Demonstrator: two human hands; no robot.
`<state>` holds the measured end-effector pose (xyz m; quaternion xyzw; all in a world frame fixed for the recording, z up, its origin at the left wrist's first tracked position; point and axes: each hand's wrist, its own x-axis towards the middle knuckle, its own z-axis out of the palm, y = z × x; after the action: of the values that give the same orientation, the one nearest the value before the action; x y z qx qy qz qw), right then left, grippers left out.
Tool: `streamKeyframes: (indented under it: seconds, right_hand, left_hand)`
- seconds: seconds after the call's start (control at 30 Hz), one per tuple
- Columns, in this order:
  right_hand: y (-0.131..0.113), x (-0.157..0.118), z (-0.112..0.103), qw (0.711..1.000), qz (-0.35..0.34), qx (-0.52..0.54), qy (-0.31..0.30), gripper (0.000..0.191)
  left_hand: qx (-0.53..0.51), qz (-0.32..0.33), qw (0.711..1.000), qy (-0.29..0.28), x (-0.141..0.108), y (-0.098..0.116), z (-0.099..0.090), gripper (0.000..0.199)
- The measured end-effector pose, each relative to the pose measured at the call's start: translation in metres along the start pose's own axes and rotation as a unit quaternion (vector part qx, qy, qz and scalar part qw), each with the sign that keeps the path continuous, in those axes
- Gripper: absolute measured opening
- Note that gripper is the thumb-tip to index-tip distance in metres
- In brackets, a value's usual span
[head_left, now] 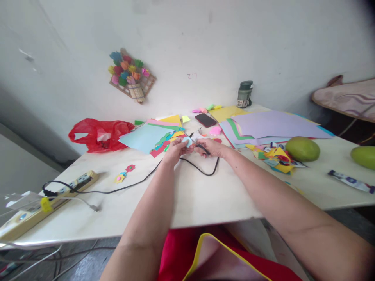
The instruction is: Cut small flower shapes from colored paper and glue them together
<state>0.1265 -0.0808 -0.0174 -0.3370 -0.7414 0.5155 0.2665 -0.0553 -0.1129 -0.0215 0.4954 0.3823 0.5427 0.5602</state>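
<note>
Over the middle of the white table, my left hand is closed on a small piece of light blue paper. My right hand grips black-handled scissors, whose blades point up and left beside the paper. The two hands are close together. Behind them lie wavy-edged strips of coloured paper and a light blue sheet. Small paper flowers in red and yellow rest on the table to the left of my left hand.
A power strip with a black cable crosses the left side. Behind are a red bag, a phone and a bottle. To the right lie large sheets, paper scraps, green fruit and a tube.
</note>
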Motion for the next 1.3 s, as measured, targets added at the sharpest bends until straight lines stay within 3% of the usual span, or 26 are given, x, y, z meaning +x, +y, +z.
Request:
streamKeyframes:
  seconds: [1.3]
  right_hand:
    - [0.0025,0.0012,-0.0016,1.0,-0.006,-0.004,-0.004,0.019]
  left_hand:
    - [0.02,-0.01,1.0,0.02,-0.002,0.0017,0.0015,0.029]
